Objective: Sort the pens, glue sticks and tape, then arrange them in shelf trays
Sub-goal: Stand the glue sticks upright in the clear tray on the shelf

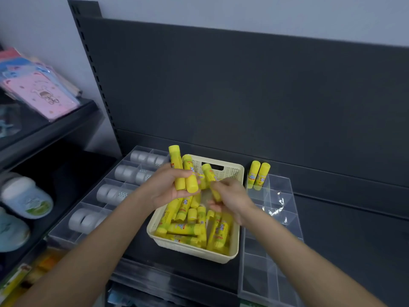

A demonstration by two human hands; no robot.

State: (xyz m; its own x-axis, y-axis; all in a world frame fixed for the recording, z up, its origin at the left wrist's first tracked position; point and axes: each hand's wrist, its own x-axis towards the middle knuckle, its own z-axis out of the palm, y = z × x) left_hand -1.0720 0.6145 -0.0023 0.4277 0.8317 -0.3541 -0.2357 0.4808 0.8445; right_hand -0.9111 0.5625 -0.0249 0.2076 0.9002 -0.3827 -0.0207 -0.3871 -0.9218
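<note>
Left of the stick-filled basket [194, 251] lie tape rolls [124, 173]; right of it stand two glue sticks [257, 175]. Above it, the left hand [168, 189] grips two sticks [186, 176], the right hand [232, 198] one.

Both hands — left hand [170, 187], right hand [230, 196] — grip yellow glue sticks [183, 173] over the cream basket [194, 251].

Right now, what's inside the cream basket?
Lots of yellow glue sticks, lying jumbled in the basket. The left hand and right hand cover its far part, hiding what lies beneath.
</note>
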